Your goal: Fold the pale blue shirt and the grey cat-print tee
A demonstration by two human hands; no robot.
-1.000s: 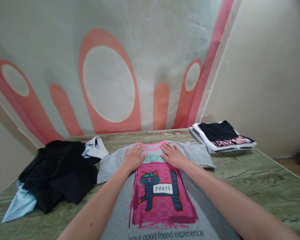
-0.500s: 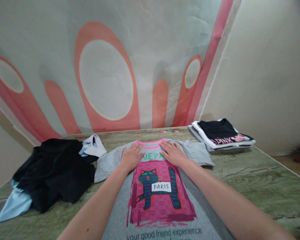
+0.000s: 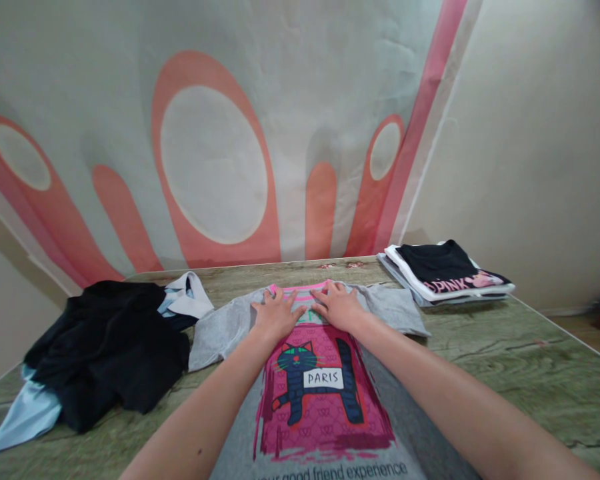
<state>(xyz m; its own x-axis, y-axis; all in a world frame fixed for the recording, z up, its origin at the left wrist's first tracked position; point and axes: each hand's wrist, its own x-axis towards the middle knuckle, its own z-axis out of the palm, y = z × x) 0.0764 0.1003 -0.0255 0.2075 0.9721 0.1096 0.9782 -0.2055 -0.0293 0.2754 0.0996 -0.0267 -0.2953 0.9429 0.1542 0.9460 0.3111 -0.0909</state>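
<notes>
– So, where's the shirt (image 3: 325, 403)?

– Spread flat, print up, across the middle of the table (image 3: 510, 380), its pink collar (image 3: 307, 288) at the far end and its near end running out of view

– And the hands?

– Both palm down on the upper chest, fingertips at the collar: left hand (image 3: 276, 317) on the left, right hand (image 3: 339, 308) on the right, a small gap between. Each is well unfolded, fingers fanned and slightly bent, thumb apart, resting on the cloth rather than closed round it

– What's on the front?

– Green letters (image 3: 310, 317), partly covered by the hands, then a magenta print (image 3: 325, 433) with a dark blue cat (image 3: 295, 387) and a sign (image 3: 323, 378) reading PARIS

– How far do the sleeves go?

– The left sleeve (image 3: 210, 337) comes just beside a rumpled black heap (image 3: 115, 347), light blue cloth (image 3: 27, 413) poking out at its near left. The right sleeve (image 3: 400, 310) ends by a folded stack (image 3: 480, 293); I can't tell if they touch

– What's uppermost there?

– A black top (image 3: 433, 263) lettered PINK, with white and grey cloth beneath

– And beyond?

– A pale backdrop (image 3: 290, 80) with orange-red shapes, past the table's far edge
</notes>
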